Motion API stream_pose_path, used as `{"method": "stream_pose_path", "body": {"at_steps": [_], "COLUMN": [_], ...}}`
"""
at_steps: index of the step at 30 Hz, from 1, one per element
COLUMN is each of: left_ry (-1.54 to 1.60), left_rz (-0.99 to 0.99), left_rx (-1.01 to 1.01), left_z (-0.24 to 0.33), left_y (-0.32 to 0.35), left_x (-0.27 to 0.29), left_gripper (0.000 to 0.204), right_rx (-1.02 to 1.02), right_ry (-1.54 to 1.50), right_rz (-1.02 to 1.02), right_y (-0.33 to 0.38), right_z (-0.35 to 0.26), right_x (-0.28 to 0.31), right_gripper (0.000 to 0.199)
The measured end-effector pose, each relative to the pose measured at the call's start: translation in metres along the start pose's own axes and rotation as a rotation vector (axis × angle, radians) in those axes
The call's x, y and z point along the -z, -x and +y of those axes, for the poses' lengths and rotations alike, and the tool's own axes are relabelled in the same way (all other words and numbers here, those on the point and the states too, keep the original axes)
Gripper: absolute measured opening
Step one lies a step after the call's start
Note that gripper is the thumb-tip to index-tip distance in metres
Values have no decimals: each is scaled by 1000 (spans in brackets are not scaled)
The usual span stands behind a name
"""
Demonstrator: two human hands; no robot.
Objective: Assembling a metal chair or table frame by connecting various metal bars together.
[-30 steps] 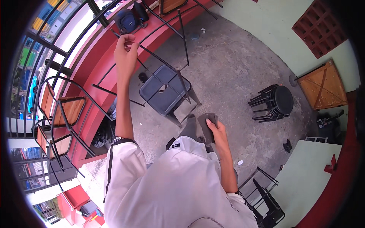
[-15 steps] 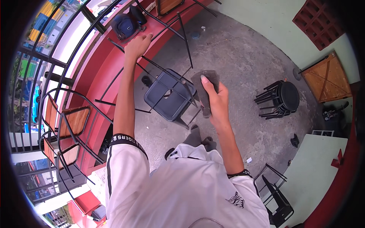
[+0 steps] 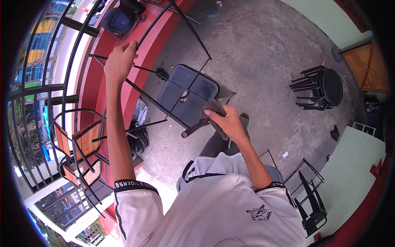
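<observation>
My left hand (image 3: 118, 61) is closed round a thin black tube of a metal chair frame (image 3: 158, 106), raised in front of me with its legs spread out. In my right hand (image 3: 228, 123) is a folded dark grey-brown cloth (image 3: 214, 110), pinched between thumb and fingers. The cloth lies against the end of a black tube of that frame, close to my lap. Under the frame stands a dark grey stool (image 3: 175, 88) with a slot in its square seat.
A red ledge (image 3: 144, 68) with a dark blue backpack (image 3: 120, 21) runs along the barred window at left. Wooden-backed chairs (image 3: 87, 140) stand at lower left. Stacked black round stools (image 3: 329, 87) are at right, and a black folded chair (image 3: 309, 206) lies lower right.
My left hand has moved left and slightly down with the frame. My right hand has come down and nearer, bringing the cloth against a tube end. My view has shifted and turned.
</observation>
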State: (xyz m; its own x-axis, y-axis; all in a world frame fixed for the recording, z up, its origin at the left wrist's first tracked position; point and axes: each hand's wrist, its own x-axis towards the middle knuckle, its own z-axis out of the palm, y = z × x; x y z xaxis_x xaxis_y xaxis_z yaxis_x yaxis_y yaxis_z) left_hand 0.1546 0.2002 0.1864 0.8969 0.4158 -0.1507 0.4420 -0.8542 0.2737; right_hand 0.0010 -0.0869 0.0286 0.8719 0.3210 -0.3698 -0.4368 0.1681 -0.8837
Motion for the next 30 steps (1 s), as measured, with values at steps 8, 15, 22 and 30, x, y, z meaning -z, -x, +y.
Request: {"method": "stream_pose_path", "body": {"at_steps": [8, 15, 22, 30], "left_ry": [85, 92, 109, 105], "left_rz": [-2, -10, 15, 35], "left_rx": [-38, -17, -57, -95], "left_z": [8, 1, 1, -10], "left_y": [11, 8, 4, 1], "left_x": [1, 1, 1, 0], "left_gripper": [48, 45, 43, 44], "right_rx": [-77, 22, -67, -37], "right_ry": [272, 407, 710, 630], "right_rz": [47, 194, 21, 207], "right_y": [-59, -73, -81, -71], "right_z": [150, 229, 284, 253], "right_x": [51, 62, 70, 79], "right_gripper": [26, 26, 24, 26]}}
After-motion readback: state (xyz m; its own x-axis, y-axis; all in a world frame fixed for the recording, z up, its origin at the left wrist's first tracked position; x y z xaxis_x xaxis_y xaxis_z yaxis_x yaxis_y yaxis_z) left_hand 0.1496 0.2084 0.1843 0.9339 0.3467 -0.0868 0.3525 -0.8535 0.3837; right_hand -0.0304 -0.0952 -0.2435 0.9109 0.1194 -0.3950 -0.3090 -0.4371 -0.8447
